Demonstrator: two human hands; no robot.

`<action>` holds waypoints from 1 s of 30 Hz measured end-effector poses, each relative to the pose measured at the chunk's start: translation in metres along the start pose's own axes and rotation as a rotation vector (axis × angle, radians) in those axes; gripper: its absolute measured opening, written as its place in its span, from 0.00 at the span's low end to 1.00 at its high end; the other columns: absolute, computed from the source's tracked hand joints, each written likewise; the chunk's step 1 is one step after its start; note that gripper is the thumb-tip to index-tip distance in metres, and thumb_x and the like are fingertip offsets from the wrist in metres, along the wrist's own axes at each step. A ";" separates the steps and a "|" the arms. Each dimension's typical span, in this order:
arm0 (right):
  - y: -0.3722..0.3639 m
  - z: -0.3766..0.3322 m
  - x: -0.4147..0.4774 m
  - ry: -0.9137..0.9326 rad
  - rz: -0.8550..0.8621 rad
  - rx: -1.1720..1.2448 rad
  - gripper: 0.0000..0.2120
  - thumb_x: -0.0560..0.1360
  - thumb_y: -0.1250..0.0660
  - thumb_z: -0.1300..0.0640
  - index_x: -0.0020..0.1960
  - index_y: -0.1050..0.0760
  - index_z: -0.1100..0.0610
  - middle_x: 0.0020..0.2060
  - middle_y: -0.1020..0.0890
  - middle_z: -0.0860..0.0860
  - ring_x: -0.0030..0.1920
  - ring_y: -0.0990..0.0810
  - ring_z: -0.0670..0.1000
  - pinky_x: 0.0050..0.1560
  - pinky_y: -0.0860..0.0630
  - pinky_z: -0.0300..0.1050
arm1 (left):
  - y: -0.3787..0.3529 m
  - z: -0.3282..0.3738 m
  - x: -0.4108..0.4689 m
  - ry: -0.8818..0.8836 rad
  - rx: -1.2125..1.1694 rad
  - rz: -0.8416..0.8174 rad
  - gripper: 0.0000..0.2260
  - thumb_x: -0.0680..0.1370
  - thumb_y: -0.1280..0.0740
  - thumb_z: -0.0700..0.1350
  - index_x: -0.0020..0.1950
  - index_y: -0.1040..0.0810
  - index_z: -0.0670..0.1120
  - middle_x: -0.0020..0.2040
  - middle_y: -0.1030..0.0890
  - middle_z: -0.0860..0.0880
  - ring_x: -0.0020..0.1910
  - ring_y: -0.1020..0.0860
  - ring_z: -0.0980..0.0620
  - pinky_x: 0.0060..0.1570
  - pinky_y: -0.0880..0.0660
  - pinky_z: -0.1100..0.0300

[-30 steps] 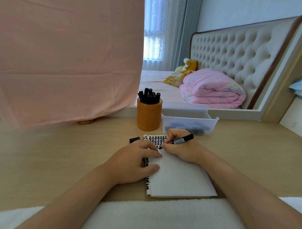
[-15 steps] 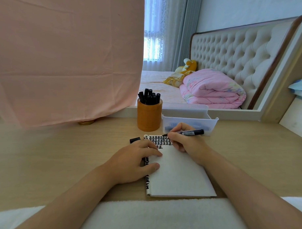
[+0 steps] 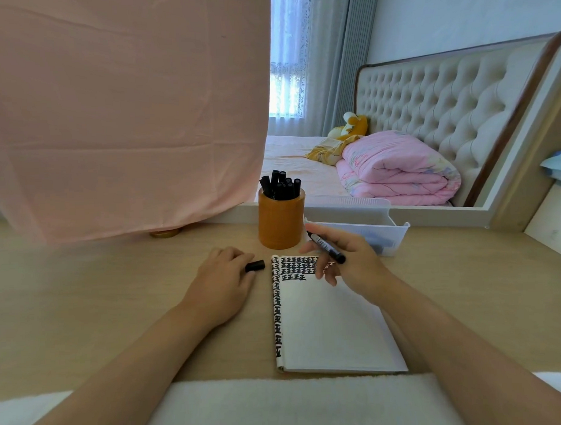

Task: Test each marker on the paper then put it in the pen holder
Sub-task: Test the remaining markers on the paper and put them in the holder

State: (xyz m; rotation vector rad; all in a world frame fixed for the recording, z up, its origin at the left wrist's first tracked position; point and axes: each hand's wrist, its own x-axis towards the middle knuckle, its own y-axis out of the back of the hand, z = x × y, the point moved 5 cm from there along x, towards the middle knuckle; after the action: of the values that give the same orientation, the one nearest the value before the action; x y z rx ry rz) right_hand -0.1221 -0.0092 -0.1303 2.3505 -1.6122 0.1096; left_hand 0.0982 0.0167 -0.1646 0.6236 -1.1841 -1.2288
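Bedroom: tufted bed [image 3: 434, 111], folded quilt [image 3: 395, 168]

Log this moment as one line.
right hand: holds marker above notebook | left hand: pinches cap on desk | pen holder: markers inside | next: likely recap

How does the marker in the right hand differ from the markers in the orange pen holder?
The marker in the right hand is held slanted in the air; the markers in the pen holder stand upright. The held marker seems uncapped, its cap on the table by the left hand; those in the holder look capped. All are black.
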 end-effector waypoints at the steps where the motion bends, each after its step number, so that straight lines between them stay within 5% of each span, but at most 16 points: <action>1: -0.002 -0.001 -0.001 -0.022 -0.026 0.044 0.21 0.84 0.50 0.67 0.69 0.27 0.53 0.51 0.17 0.56 0.35 0.19 0.53 0.28 0.25 0.43 | 0.000 0.000 0.000 0.001 -0.007 -0.007 0.19 0.82 0.40 0.51 0.73 0.29 0.51 0.65 0.27 0.53 0.64 0.34 0.53 0.65 0.34 0.56; 7: -0.004 -0.006 -0.001 -0.053 -0.086 0.137 0.14 0.83 0.47 0.67 0.55 0.24 0.57 0.45 0.22 0.57 0.33 0.21 0.55 0.30 0.25 0.44 | 0.003 0.002 0.001 -0.004 -0.019 0.002 0.12 0.80 0.35 0.53 0.63 0.21 0.54 0.57 0.23 0.55 0.56 0.30 0.54 0.56 0.30 0.56; 10: -0.001 -0.007 0.001 -0.019 0.002 -0.160 0.09 0.80 0.37 0.66 0.48 0.29 0.52 0.40 0.21 0.54 0.32 0.24 0.52 0.31 0.26 0.41 | 0.008 0.004 0.000 -0.005 -0.088 0.041 0.10 0.80 0.34 0.51 0.60 0.22 0.56 0.52 0.22 0.57 0.53 0.28 0.55 0.52 0.28 0.56; 14: -0.003 -0.007 -0.002 0.081 0.110 -0.674 0.12 0.76 0.29 0.59 0.55 0.23 0.44 0.48 0.18 0.43 0.47 0.21 0.46 0.49 0.24 0.39 | 0.012 0.009 -0.003 -0.028 -0.159 0.074 0.10 0.79 0.34 0.48 0.59 0.23 0.58 0.49 0.22 0.62 0.48 0.27 0.59 0.50 0.27 0.58; 17: -0.008 -0.009 -0.006 0.222 0.148 -0.907 0.10 0.77 0.30 0.56 0.58 0.19 0.48 0.50 0.16 0.45 0.48 0.21 0.46 0.49 0.26 0.39 | 0.011 0.012 -0.003 -0.058 -0.172 0.055 0.10 0.80 0.34 0.48 0.60 0.23 0.58 0.50 0.22 0.62 0.48 0.28 0.60 0.49 0.28 0.61; 23: -0.013 -0.009 -0.007 0.319 0.117 -0.968 0.10 0.76 0.29 0.55 0.56 0.18 0.46 0.48 0.16 0.44 0.47 0.22 0.47 0.51 0.23 0.48 | 0.010 0.014 -0.004 -0.083 -0.205 0.067 0.10 0.80 0.35 0.48 0.60 0.23 0.58 0.49 0.23 0.62 0.47 0.28 0.60 0.46 0.32 0.63; 30: -0.021 -0.008 -0.008 0.347 0.059 -0.909 0.11 0.77 0.31 0.55 0.58 0.19 0.48 0.50 0.17 0.44 0.49 0.23 0.45 0.54 0.23 0.44 | 0.007 0.020 -0.005 -0.151 -0.233 0.014 0.11 0.80 0.35 0.48 0.61 0.23 0.59 0.47 0.24 0.65 0.48 0.27 0.60 0.48 0.31 0.63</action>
State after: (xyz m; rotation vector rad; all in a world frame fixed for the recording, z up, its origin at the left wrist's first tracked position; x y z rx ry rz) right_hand -0.1047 0.0075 -0.1290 1.4877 -1.1944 -0.1658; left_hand 0.0830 0.0272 -0.1537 0.3538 -1.1456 -1.3970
